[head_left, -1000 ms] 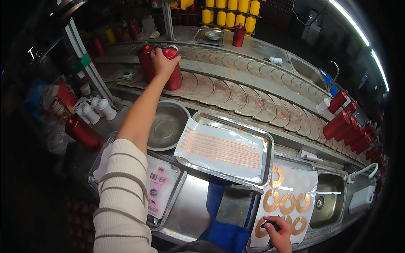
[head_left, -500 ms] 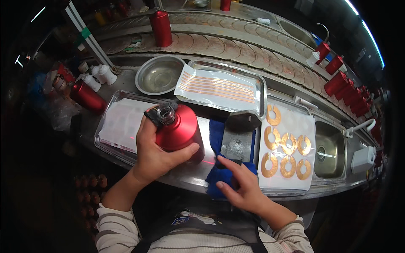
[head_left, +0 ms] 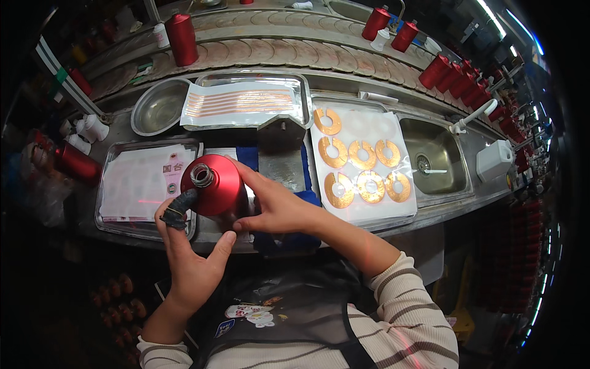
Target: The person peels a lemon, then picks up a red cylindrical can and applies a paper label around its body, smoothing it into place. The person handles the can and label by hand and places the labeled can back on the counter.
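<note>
A glossy red bottle [head_left: 221, 184] with an open clear-glass neck stands tilted between my hands at the counter's front. My left hand [head_left: 195, 267] holds its left side, the thumb low and a finger with a dark wrap near the shoulder. My right hand [head_left: 279, 203] grips the right side, its fingers partly hidden behind the bottle. Just right of the bottle is a metal stand [head_left: 279, 166] with an upright plate, set on blue cloth [head_left: 310, 198]. Gold C-shaped labels [head_left: 362, 154] lie on a white sheet [head_left: 384, 212] farther right.
A tray of white sheets [head_left: 132, 184] lies left. Behind are a steel bowl [head_left: 144, 120] and a tray of thin gold strips [head_left: 304, 92]. A sink [head_left: 439, 203] with a white tap stands right. Red bottles [head_left: 182, 40] ride a plated conveyor [head_left: 270, 55] at the back.
My right hand has left the blue cloth and taken hold of the bottle's right side. My left hand has shifted its hold lower. The whole view has swung right.
</note>
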A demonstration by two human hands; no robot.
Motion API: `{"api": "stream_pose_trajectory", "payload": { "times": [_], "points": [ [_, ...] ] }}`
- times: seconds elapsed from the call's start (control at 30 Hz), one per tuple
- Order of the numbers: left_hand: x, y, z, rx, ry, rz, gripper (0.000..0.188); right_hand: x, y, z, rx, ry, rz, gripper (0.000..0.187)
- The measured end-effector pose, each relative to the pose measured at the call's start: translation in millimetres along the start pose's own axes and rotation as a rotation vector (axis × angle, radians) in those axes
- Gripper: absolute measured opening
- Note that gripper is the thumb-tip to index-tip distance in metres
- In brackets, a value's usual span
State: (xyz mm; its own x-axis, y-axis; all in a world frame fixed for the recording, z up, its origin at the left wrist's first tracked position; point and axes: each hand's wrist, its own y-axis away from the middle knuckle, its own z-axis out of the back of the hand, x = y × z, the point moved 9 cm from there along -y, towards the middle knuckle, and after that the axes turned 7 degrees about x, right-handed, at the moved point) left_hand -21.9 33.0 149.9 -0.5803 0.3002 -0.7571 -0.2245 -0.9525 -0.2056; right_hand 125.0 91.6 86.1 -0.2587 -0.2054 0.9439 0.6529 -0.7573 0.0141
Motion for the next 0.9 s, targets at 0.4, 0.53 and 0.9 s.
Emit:
{"api": "stream_pose_trajectory", "payload": {
  "times": [0.4,0.53,0.9],
  "points": [
    [51,-42,-31,0.253,0.406,0.027,0.100,-209,99,256,-0.684,0.576,-0.787,0.046],
    [47,-27,-37,0.109,0.277,0.078,0.094,-222,63,265,-0.532,0.652,-0.931,0.046],
    [45,-41,-36,0.139,0.429,-0.054,0.107,-169,91,280,-0.818,0.167,-0.266,0.015]
  ]
}}
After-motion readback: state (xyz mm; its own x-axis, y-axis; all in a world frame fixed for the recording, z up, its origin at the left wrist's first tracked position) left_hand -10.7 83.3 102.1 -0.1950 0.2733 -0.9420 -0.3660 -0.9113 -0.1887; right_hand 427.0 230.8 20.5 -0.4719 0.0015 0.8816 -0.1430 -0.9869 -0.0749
